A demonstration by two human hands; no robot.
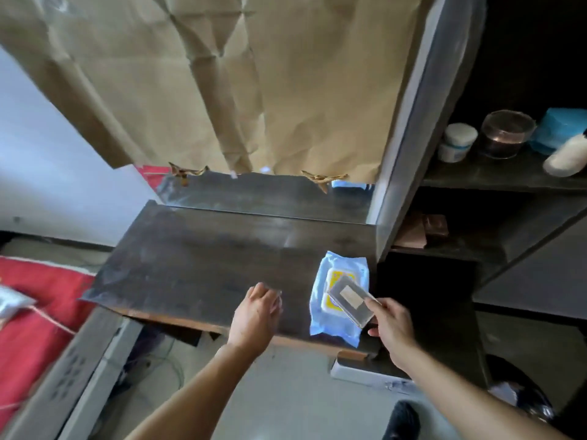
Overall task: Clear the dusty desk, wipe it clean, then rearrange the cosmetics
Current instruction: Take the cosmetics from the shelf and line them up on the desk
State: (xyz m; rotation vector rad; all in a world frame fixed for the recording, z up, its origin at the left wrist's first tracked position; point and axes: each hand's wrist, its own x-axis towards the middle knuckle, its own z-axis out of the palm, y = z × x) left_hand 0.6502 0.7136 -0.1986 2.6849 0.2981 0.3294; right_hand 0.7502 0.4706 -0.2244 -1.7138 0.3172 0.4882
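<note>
The dark wooden desk (197,255) shows dust streaks across its top. A light blue pack of wet wipes (336,325) lies on its right front corner. My right hand (392,322) pinches a clear flat plastic case (351,298) and holds it just above the pack. My left hand (257,312) rests on the desk near the front edge with its fingers curled; something small and pale may sit at its fingertips, but I cannot tell what. Cosmetics stand on a dark shelf at the right: a white jar (457,141), a dark glass jar (506,133) and a white bottle (567,158).
A mirror (263,198) behind the desk is mostly covered by crumpled brown paper (222,84). A blue packet (560,128) sits on the shelf. Brown boxes (425,230) lie on a lower shelf. A red cloth (35,312) lies at the left, beside a grey carton (73,376).
</note>
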